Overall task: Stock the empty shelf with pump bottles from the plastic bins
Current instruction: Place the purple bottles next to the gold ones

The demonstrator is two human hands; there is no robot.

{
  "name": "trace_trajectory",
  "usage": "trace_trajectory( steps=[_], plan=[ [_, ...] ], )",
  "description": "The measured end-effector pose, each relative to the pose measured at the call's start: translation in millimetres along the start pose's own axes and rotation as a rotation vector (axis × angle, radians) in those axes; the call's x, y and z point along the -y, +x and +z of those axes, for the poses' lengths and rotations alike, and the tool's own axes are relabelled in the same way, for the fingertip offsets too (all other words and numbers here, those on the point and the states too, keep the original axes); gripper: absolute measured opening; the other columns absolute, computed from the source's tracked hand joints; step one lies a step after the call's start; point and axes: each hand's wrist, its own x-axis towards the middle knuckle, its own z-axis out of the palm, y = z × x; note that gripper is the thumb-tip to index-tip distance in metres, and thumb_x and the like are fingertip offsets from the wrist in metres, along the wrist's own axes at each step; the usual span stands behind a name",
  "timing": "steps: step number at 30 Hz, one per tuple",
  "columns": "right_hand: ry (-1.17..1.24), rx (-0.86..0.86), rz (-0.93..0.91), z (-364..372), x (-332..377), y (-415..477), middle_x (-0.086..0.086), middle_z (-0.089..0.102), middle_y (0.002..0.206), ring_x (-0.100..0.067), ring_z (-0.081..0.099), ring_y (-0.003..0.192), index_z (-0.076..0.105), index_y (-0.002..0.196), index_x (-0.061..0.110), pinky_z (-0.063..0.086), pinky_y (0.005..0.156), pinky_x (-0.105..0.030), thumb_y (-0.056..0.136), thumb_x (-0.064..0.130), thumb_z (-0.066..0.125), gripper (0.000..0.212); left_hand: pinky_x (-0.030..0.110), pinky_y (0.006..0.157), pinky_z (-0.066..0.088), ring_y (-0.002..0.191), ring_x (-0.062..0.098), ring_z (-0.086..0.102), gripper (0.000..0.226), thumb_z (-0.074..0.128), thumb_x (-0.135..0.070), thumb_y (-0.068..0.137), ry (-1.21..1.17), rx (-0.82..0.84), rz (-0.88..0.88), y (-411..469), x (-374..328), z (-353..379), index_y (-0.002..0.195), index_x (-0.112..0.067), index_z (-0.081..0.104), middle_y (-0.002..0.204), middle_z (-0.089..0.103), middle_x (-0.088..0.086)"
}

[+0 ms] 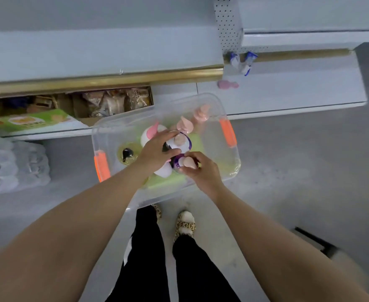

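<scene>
Both hands in clear bin (203,101) on floor below shelf (288,88). Left hand (155,152) fingers closed around white bottle (180,141); right hand (203,171) grips purple bottle (184,163). More bottles upright in bin.

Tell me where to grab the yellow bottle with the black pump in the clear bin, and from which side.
Grip the yellow bottle with the black pump around its neck, just under the pump head, coming straight down from above. It seems to stand upright near the bin's left orange handle, so only its top is exposed. Its left side looks open; the left hand crowds its right.
</scene>
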Motion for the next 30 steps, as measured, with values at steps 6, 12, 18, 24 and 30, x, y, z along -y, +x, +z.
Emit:
trace_trajectory(
  steps=[6,12,18,24,30],
  plan=[
    [0.044,-0.016,-0.029,-6,-7,5,0.008,0.073,0.098,-0.006,0.062,0.088,0.074,0.108,0.022,0.043,0.075,-0.008,0.078,0.023,0.081,0.030,0.035,0.111,0.034,0.134,0.018,0.042,0.059,0.073,-0.030,0.080,-0.030,0.040,0.053,22,8,10,0.135,-0.036,0.054,0.143,0.051,-0.003],
    [0.123,0.004,0.014,-27,-9,12,0.008,0.075,0.103,-0.007,0.067,0.097,0.075,0.113,0.025,0.050,0.083,-0.018,0.081,0.029,0.079,0.032,0.026,0.101,0.035,0.123,0.018,0.051,0.044,0.074,-0.017,0.085,-0.142,0.020,0.008,33,-4,11,0.126,-0.030,0.063,0.132,0.059,-0.001],
    [0.177,-0.017,-0.023,-77,18,16,-0.001,0.068,0.104,-0.018,0.065,0.097,0.063,0.112,0.008,0.050,0.075,-0.024,0.085,0.025,0.078,0.035,0.007,0.084,0.036,0.108,0.018,0.057,0.040,0.073,-0.023,0.086,-0.205,-0.094,-0.056,21,-33,2,0.125,-0.023,0.066,0.119,0.066,-0.001],
    [0.140,-0.035,-0.147,-128,68,-5,0.001,0.072,0.102,-0.017,0.069,0.095,0.067,0.106,0.012,0.056,0.085,-0.039,0.084,0.032,0.078,0.032,0.030,0.086,0.045,0.104,0.018,0.060,0.034,0.073,-0.029,0.086,-0.269,-0.229,0.041,-14,-86,-27,0.119,-0.023,0.068,0.111,0.068,-0.003],
    [0.135,-0.043,-0.298,-182,124,-36,0.005,0.076,0.100,-0.014,0.072,0.094,0.073,0.105,0.020,0.057,0.089,-0.038,0.076,0.042,0.080,0.037,0.023,0.075,0.046,0.092,0.012,0.061,0.022,0.071,-0.025,0.089,-0.482,-0.364,0.183,-70,-149,-67,0.109,-0.018,0.064,0.106,0.067,-0.001]
  ],
)
